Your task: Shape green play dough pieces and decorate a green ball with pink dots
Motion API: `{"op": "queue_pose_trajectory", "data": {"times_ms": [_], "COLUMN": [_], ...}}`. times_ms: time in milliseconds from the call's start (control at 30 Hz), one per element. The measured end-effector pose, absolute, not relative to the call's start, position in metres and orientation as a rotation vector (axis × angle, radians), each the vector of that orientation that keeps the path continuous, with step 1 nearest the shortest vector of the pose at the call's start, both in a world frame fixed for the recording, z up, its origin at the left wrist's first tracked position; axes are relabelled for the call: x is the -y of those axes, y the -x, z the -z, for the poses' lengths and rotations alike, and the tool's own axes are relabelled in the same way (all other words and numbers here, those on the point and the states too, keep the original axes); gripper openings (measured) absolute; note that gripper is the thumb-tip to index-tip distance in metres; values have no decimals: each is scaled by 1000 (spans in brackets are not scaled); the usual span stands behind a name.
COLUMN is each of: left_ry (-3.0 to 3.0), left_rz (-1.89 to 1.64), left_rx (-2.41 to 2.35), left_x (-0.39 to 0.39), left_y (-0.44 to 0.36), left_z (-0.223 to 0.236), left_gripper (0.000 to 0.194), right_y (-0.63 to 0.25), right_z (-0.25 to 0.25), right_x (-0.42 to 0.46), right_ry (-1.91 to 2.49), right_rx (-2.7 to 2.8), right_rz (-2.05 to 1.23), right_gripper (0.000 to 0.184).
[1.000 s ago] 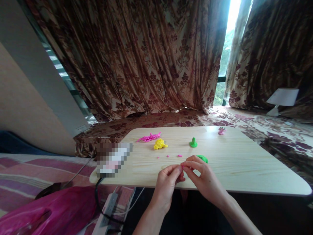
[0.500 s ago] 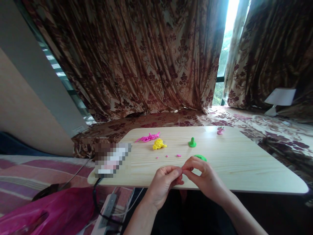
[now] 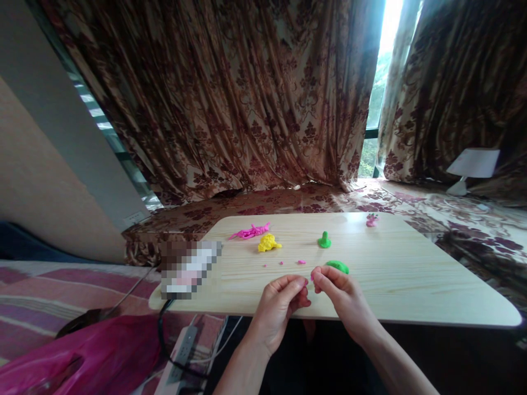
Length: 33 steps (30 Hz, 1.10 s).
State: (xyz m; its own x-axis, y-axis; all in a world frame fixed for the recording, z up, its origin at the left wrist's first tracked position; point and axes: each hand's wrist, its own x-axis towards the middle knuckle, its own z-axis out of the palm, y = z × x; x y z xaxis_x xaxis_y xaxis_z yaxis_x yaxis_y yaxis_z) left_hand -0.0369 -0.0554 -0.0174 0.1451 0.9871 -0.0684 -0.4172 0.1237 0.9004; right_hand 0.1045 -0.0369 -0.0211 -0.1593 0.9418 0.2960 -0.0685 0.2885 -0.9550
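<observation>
Above the table's near edge, my left hand [image 3: 284, 302] is closed, thumb pressed to forefinger; a trace of pink shows at the tips, too small to name. Just right of it, my right hand [image 3: 340, 291] pinches a tiny bit of pink modelling clay [image 3: 312, 277]. The two hands are slightly apart. A flat green clay piece [image 3: 337, 267] lies behind my right hand. Farther back stands a green clay knob on a wide base [image 3: 324, 240]. Small pink clay bits [image 3: 302, 262] lie in a row beyond my fingers.
On the pale wooden table [image 3: 411, 280] are a lumpy yellow clay piece [image 3: 268, 243], a tangle of pink clay strands [image 3: 251, 231] and a small pink-and-green figure [image 3: 371, 220]. A blurred-out item [image 3: 191, 269] lies at left. A power strip [image 3: 181, 351] sits below the table.
My right hand has drawn away to the right from my left, opening a small gap. The pink bit now shows between its fingertips. The table pieces have not moved.
</observation>
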Motion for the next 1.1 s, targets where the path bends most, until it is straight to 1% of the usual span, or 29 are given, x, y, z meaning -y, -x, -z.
{"op": "queue_pose_trajectory", "data": {"times_ms": [167,267,333,433,533,600,700,867,1100], "left_ry": [-820,-817,-828,-845,-851,-851,-877,-921,-880], "left_rz": [-1267,-1276,-1288,-1287,-1239,-1219,-1225,-1229,-1185], "left_rx": [-866,-847,-840,-814,-790,-797,-812,-830,-820], "left_x": [56,56,56,56,55,55,56,56,55], "left_y": [32,30,29,29,29,29,30,32,33], "left_z": [16,14,12,12,13,14,15,15,16], "left_gripper": [22,22,19,14,14,15,15,16,19], "right_y": [-100,-101,-102,-104,-104,-104,-105,-109,-110], "right_z": [19,18,17,18,18,17,16,15,11], "right_x": [36,36,37,37,37,37,36,37,40], "right_ry": [868,867,860,850,859,865,842,780,835], "right_rx": [1555,1608,1607,1541,1421,1382,1423,1672,1850], "right_rz": [-761,-654,-660,-816,-1003,-1045,-993,-840,-626], "right_gripper": [12,12,11,11,14,13,12,14,14]}}
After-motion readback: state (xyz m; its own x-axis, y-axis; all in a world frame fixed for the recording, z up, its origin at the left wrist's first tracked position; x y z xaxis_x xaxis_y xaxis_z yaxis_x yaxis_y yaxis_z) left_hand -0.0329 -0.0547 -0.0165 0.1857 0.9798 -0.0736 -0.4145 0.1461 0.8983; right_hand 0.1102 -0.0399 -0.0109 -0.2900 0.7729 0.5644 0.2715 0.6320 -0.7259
